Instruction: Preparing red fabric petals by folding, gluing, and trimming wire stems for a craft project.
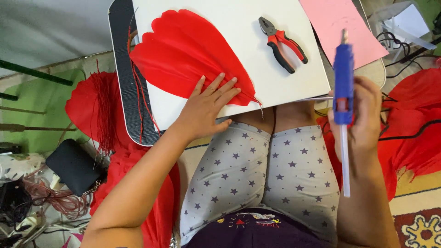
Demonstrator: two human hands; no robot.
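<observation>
My left hand (207,106) lies flat, fingers spread, on the narrow lower end of a large red paper petal (188,50). The petal rests on a white board (257,69) across my knees. My right hand (365,121) grips a blue hot glue gun (343,78), nozzle pointing up and away, with a clear glue stick (345,165) poking out of its back toward me. The gun hovers off the board's right edge, apart from the petal.
Red-and-black pliers (283,42) lie on the board's right part. A pink sheet (342,27) lies at the top right. More red paper pieces (98,108) sit left and right (415,133). A black pouch (73,165) and cables lie on the floor at the left.
</observation>
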